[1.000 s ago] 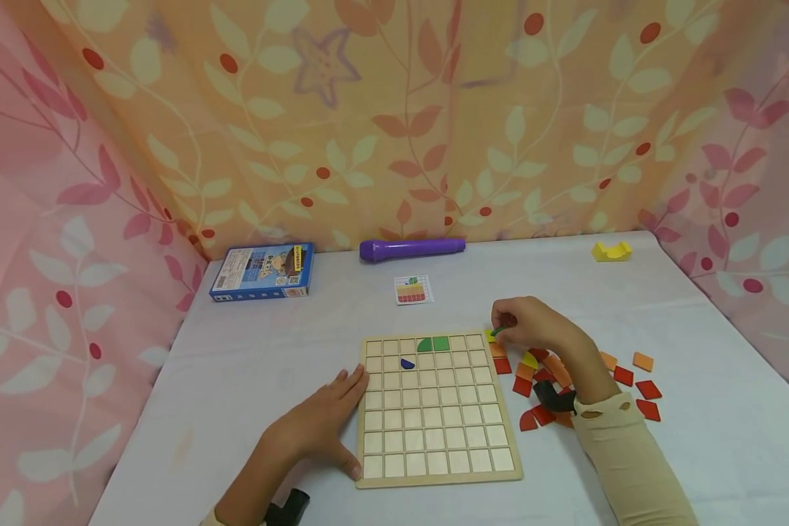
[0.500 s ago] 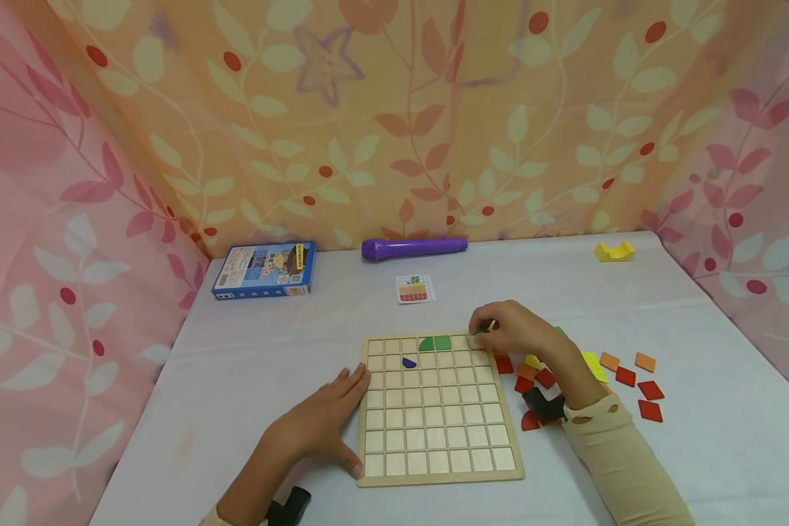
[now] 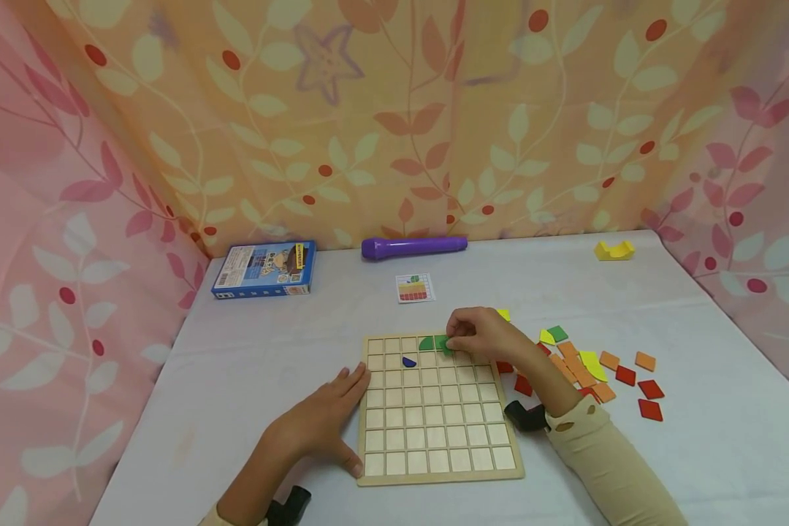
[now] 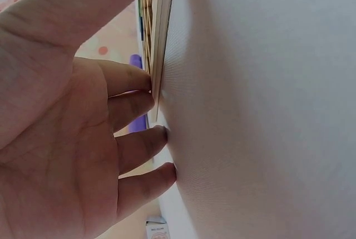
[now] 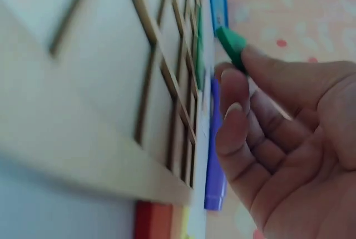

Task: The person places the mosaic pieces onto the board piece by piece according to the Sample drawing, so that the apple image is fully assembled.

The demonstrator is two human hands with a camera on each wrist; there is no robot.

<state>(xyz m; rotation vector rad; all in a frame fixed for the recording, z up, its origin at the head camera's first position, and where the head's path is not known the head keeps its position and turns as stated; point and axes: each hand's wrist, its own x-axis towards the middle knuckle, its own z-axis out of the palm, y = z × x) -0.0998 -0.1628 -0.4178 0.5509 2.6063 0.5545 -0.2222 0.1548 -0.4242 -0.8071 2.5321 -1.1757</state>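
A wooden grid board [image 3: 437, 418] lies on the white table in the head view. Along its left edge rests my left hand [image 3: 318, 416], fingers spread and thumb at the near corner; the left wrist view shows its fingertips [image 4: 146, 78] against the board's side. My right hand [image 3: 489, 337] pinches a green tile [image 5: 232, 45] between thumb and fingers, held over the board's far rows. In the top row sit a green quarter-round tile [image 3: 426, 343] and a green square tile [image 3: 440, 342], the latter partly hidden. A small blue half-round tile [image 3: 409, 362] lies in the second row.
Loose red, orange, yellow and green tiles [image 3: 575, 369] are scattered right of the board, some behind the right forearm. Beyond the board lie a pattern card [image 3: 415, 288], a purple tube [image 3: 414, 248], a blue box [image 3: 264, 270] and a yellow stand [image 3: 614, 251].
My right hand has moved left from the loose tiles to over the board's top rows, carrying the green tile. The left hand has stayed at the board's edge.
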